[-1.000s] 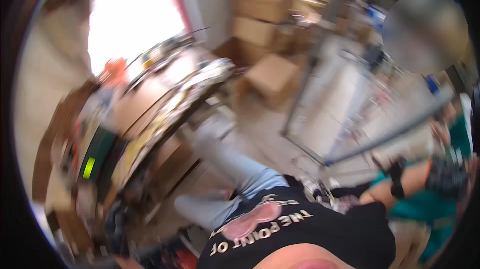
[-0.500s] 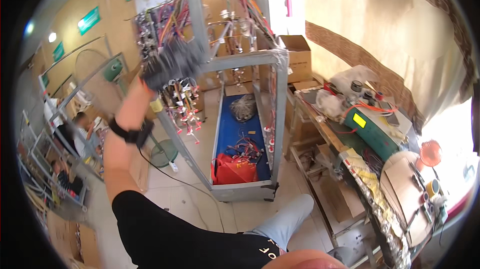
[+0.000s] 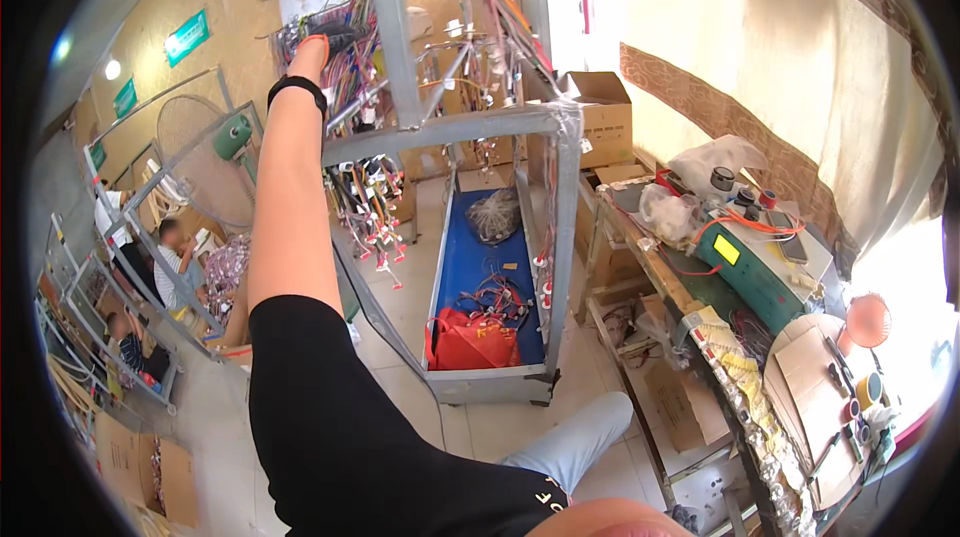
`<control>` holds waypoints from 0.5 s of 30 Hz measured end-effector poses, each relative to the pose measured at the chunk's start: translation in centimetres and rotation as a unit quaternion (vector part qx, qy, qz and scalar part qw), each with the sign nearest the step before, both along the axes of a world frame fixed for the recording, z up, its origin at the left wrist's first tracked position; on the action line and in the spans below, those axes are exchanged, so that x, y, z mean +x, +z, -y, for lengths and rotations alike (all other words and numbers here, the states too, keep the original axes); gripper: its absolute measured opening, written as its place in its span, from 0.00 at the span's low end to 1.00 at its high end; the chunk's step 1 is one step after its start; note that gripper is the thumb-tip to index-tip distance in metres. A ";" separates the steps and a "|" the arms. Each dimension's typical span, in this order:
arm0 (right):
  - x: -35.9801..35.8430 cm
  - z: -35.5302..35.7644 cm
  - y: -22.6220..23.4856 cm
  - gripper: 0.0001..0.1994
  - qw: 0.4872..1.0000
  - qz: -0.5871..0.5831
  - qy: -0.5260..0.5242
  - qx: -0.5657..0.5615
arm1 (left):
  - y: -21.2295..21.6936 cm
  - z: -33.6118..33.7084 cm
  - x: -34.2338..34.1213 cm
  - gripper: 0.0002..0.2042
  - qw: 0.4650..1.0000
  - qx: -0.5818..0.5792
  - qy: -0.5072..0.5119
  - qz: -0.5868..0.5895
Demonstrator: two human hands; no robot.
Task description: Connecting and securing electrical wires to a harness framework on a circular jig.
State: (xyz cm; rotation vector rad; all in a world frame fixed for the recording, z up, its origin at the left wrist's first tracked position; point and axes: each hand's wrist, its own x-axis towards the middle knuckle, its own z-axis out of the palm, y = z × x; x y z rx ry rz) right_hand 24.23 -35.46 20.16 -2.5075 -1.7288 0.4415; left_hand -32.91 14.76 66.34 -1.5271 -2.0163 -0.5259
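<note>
My left arm stretches far forward, with a black watch band at the wrist. In a dark glove with an orange cuff, my left hand (image 3: 338,37) reaches into a thick bundle of multicoloured wires (image 3: 350,77) hanging on the far left side of a grey metal frame rack (image 3: 455,124). The glove blends in among the wires, so its fingers cannot be made out. Below it hang more wires with white and red connectors (image 3: 375,227). My right hand is out of view.
Inside the rack, a blue bottom tray (image 3: 465,282) holds a red bag (image 3: 470,340), loose wires and a dark bundle in clear plastic (image 3: 493,215). On the right, a workbench (image 3: 690,312) carries a green device (image 3: 745,272) and tape rolls. Other people (image 3: 180,267) sit far left.
My left hand has moved up and away from me, from beside the rack's crossbar into the wire bundle. The forearm is now straighter.
</note>
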 end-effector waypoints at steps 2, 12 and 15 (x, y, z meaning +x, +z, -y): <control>0.3 0.5 -1.0 0.33 1.000 -0.014 0.008 0.015 | 0.9 0.4 0.4 0.10 0.998 0.064 -0.018 0.018; 1.9 -1.0 0.2 0.31 0.995 -0.086 -0.026 -0.053 | 18.4 17.0 19.7 0.09 0.783 0.294 -0.519 0.174; 3.4 -3.8 -9.6 0.26 0.869 -0.454 -0.161 0.115 | 15.0 22.5 27.4 0.08 0.759 0.091 -0.612 0.201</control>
